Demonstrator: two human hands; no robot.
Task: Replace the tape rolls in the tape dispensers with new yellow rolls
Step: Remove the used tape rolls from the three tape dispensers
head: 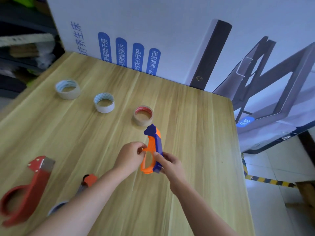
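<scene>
You hold the smooth plastic orange-and-blue dispenser (pixel 152 150) upright over the bench (pixel 196 133). It looks empty, so loading seems to be the step in hand. The fingers of your left hand (pixel 132 155) pinch its orange loop, and those of your right hand (pixel 170 163) curl round the blue spine. The next move calls for the tan roll (pixel 143 117) just beyond the dispenser. Two pale rolls (pixel 104 102) lie farther beyond it to the left.
</scene>
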